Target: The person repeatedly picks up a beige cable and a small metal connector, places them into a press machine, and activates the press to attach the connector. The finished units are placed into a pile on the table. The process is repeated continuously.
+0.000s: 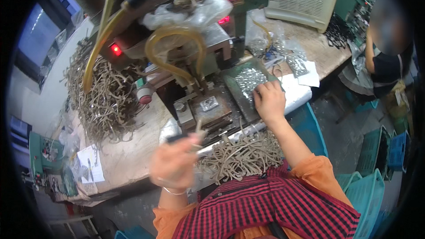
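My left hand, blurred by motion, is closed in front of the press. A short tan strip sticks up from its fingertips, and a dark piece shows beside them. My right hand reaches over a dark green tray at the right of the press, fingers bent down at small shiny metal parts; its fingertips are partly hidden. Between the hands, the press's metal die block has a small silvery plate on top. Many curved grey-tan strips lie heaped at the table's front edge, against my apron.
A larger heap of grey-tan strips covers the table's left. A red push button and yellowish hoses are close to the press. Blue crates stand at the right. Another person sits at the far right.
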A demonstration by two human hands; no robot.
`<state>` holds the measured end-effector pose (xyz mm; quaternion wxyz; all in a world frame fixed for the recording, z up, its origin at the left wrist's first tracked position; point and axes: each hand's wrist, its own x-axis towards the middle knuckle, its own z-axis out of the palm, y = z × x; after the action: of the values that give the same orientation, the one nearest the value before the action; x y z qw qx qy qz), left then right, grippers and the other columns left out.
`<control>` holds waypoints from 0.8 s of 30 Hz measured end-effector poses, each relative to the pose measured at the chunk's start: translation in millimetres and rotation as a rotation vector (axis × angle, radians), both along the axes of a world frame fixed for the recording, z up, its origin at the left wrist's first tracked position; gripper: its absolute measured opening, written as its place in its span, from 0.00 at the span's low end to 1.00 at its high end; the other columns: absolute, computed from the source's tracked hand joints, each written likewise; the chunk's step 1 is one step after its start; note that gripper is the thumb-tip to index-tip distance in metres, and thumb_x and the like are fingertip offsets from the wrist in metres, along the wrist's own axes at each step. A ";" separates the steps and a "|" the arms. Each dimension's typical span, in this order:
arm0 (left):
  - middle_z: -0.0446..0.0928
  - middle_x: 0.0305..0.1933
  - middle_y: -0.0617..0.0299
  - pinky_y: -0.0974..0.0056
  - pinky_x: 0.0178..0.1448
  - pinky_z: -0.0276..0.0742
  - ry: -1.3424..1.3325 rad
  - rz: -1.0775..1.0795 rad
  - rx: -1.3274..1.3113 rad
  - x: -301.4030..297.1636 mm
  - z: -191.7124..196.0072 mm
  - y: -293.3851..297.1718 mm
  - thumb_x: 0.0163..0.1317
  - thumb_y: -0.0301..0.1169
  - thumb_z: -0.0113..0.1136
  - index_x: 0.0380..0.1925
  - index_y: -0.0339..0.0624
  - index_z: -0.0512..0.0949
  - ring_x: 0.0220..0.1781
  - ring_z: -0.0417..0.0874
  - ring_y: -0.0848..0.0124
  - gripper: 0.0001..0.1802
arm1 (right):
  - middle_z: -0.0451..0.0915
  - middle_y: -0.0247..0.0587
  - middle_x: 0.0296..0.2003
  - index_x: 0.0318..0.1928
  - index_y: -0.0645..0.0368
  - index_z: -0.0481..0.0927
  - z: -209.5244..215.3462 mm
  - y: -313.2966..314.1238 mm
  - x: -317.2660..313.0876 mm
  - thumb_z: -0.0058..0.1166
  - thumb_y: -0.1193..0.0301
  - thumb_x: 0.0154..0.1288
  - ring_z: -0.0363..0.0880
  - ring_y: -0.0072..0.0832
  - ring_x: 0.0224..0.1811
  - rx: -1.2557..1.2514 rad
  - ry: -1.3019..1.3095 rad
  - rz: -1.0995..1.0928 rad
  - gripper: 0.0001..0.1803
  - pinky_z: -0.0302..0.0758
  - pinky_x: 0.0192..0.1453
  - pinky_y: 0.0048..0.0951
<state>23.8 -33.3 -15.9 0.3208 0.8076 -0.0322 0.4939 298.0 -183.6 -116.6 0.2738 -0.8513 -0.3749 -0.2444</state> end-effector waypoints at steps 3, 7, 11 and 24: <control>0.83 0.41 0.47 0.55 0.47 0.90 -0.407 -0.237 -0.495 21.4 49.6 21.7 0.68 0.19 0.59 0.42 0.34 0.71 0.38 0.85 0.63 0.07 | 0.78 0.41 0.31 0.29 0.56 0.80 13.6 8.3 -4.1 0.65 0.73 0.55 0.78 0.46 0.40 0.125 0.003 0.027 0.05 0.75 0.40 0.46; 0.81 0.41 0.48 0.55 0.42 0.92 -0.322 -0.070 -0.467 38.7 53.7 56.1 0.68 0.18 0.58 0.41 0.36 0.69 0.41 0.86 0.60 0.08 | 0.77 0.42 0.29 0.30 0.57 0.78 15.5 20.5 5.3 0.62 0.74 0.54 0.77 0.46 0.37 0.188 -0.014 0.150 0.04 0.74 0.40 0.47; 0.79 0.40 0.50 0.58 0.42 0.88 -0.227 -0.173 -0.329 31.7 40.7 24.5 0.68 0.18 0.57 0.40 0.40 0.72 0.41 0.86 0.61 0.07 | 0.77 0.44 0.28 0.31 0.58 0.79 5.2 27.9 14.5 0.60 0.76 0.53 0.78 0.47 0.37 0.155 0.013 0.157 0.05 0.74 0.40 0.47; 0.85 0.45 0.47 0.62 0.33 0.86 -0.062 -0.742 -0.380 -8.0 15.0 -23.2 0.63 0.21 0.66 0.39 0.34 0.81 0.36 0.89 0.60 0.05 | 0.86 0.43 0.36 0.36 0.59 0.88 30.2 6.9 -7.0 0.64 0.77 0.57 0.84 0.42 0.42 0.421 0.437 0.231 0.06 0.78 0.49 0.37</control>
<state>15.9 -56.5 -0.9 0.6190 0.6525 -0.2391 0.3659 291.1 -176.7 -86.5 0.5436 -0.7603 -0.3425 -0.0954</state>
